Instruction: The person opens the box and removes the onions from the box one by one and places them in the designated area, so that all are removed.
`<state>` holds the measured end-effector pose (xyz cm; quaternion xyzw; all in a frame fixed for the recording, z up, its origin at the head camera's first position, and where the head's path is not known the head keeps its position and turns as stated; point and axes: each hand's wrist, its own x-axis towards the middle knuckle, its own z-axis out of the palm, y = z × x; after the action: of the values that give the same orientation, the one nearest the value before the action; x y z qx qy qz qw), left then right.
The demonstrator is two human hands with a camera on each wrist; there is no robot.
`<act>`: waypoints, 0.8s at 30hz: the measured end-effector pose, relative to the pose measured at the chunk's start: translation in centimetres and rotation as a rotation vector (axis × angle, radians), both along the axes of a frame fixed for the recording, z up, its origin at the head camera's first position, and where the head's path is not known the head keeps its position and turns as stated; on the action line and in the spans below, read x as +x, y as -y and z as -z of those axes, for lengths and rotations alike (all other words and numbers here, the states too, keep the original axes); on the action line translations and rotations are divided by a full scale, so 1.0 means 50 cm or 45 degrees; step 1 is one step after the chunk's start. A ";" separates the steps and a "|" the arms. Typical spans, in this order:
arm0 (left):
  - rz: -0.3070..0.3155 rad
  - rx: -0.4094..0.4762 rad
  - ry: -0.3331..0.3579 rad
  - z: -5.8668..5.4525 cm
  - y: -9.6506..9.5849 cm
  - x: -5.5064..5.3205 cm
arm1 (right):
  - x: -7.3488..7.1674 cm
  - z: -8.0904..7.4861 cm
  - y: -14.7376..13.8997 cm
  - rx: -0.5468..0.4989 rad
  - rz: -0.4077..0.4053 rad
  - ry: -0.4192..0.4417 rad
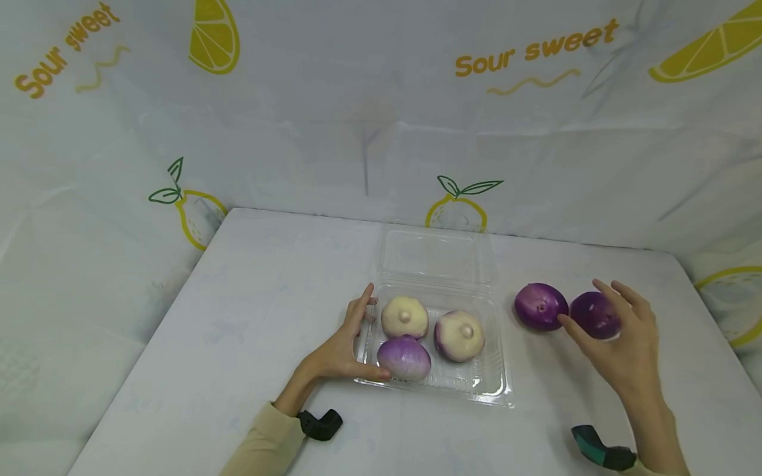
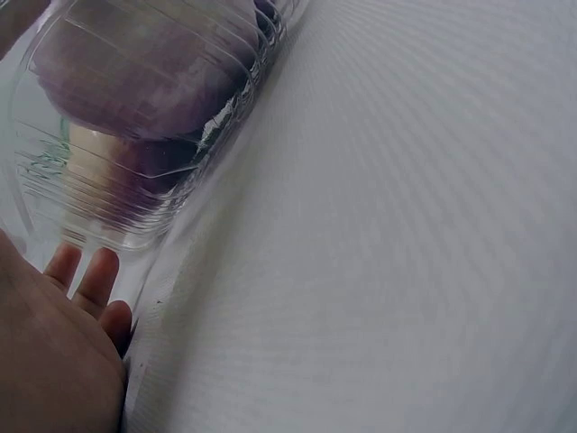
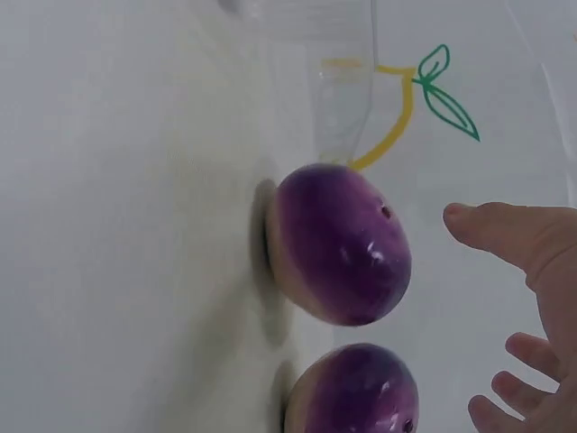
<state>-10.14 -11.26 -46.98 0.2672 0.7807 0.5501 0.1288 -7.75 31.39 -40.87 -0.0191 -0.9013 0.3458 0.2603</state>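
Observation:
My left hand point(image 1: 345, 347) rests at the left side of a clear plastic clamshell container point(image 1: 497, 380). Its thumb lies along the front rim and its other fingers spread beside the left wall. Inside are three round purple-and-cream vegetables, like turnips or onions: two show cream undersides with a nub point(image 1: 405, 317) point(image 1: 460, 336), one its purple side point(image 1: 403, 357). My right hand point(image 1: 625, 337) hovers with fingers spread over two more such glossy purple vegetables, a left one point(image 1: 540, 307) and a right one point(image 1: 594, 315). In the right wrist view the fingers stand apart from both.
The container's clear lid point(image 1: 437, 254) lies folded back towards the rear edge of the white table point(image 1: 250, 297). Behind hangs a white cloth point(image 1: 333, 99) printed with lemons and lettering. A dark wrist mount point(image 1: 321, 424) shows at my left sleeve, another point(image 1: 601, 449) at my right wrist.

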 end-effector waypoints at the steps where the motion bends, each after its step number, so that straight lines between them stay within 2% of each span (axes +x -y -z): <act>1: 0.001 0.001 0.000 0.000 0.000 0.000 | 0.002 -0.003 0.007 -0.008 -0.013 -0.029; 5: 0.004 0.000 0.005 0.000 -0.001 0.001 | 0.004 -0.013 0.038 -0.034 -0.097 -0.130; 8: 0.006 0.001 0.007 0.001 -0.001 0.001 | 0.007 -0.019 0.062 -0.030 -0.173 -0.156; 15: 0.013 0.006 0.006 0.003 0.000 0.000 | 0.021 -0.029 0.123 -0.001 -0.304 -0.060; 24: 0.005 0.007 -0.013 0.006 0.001 0.000 | 0.027 0.000 0.194 0.083 -0.525 0.025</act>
<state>-10.16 -11.30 -47.26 0.2717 0.7793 0.5506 0.1252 -6.39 21.68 -40.87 0.1708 -0.8993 0.3622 0.1758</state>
